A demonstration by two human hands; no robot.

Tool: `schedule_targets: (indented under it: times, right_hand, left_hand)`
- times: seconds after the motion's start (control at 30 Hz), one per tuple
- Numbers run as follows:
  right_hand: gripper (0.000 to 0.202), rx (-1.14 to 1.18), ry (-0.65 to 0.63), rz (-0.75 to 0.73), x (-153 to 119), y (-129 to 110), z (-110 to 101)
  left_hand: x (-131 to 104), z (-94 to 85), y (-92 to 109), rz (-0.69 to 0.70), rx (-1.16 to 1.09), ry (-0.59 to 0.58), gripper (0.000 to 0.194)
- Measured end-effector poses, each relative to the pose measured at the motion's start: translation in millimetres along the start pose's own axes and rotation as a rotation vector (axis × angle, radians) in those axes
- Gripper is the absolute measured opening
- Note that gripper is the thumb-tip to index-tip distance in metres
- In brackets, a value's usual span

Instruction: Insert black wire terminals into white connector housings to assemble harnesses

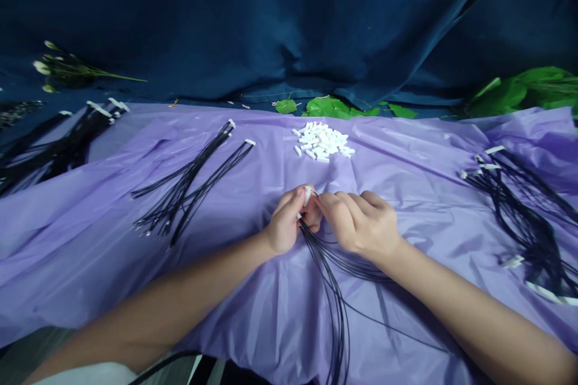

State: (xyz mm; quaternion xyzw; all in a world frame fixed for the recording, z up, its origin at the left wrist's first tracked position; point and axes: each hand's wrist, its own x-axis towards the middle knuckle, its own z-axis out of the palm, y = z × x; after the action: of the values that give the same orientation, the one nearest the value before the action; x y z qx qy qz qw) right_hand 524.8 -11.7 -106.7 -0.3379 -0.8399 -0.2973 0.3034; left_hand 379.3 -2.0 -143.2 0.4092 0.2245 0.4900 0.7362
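Note:
Near the middle, my left hand (289, 219) is closed around a small white connector (307, 194). Black wires (332, 289) hang from beneath its fingers, with another bit of white at their top, and run down over the purple sheet's front edge. Just right of the connector, my right hand (361, 219) pinches a thin dark wire by its end, close to the connector. Whether that wire end is inside the connector cannot be made out. Beyond both hands lies a pile of white connectors (323, 141).
Wire bundles with white connectors lie on the purple sheet (266, 289): two bundles (194, 174) at left, a tangled bundle (528, 222) at right. More dark bundles (67, 138) are at far left. Green leaves (334, 108) and a blue cloth (271, 24) border the back.

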Motion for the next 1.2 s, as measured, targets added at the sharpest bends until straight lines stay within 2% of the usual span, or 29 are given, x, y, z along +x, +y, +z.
schedule_targets:
  times: [0.2, 0.53, 0.93, 1.2]
  right_hand:
    - [0.008, -0.014, 0.052, -0.041, 1.6, -1.6, -3.0]
    - [0.008, -0.019, 0.053, -0.033, -0.4, -2.4, -1.6]
    - [0.01, -0.006, 0.007, 0.036, -0.2, -2.9, -4.1]
    - [0.01, -0.062, 0.001, 0.02, -0.3, -3.0, -5.0]
  left_hand:
    - [-1.2, 0.4, 1.3, 0.072, 0.002, -0.045, 0.041]
    - [-3.1, 2.6, 3.5, 0.059, 0.008, -0.011, 0.04]
    - [-2.7, -1.9, -0.7, 0.035, -0.02, -0.063, 0.04]
    - [-2.6, -2.2, -0.3, 0.009, -0.013, -0.054, 0.041]
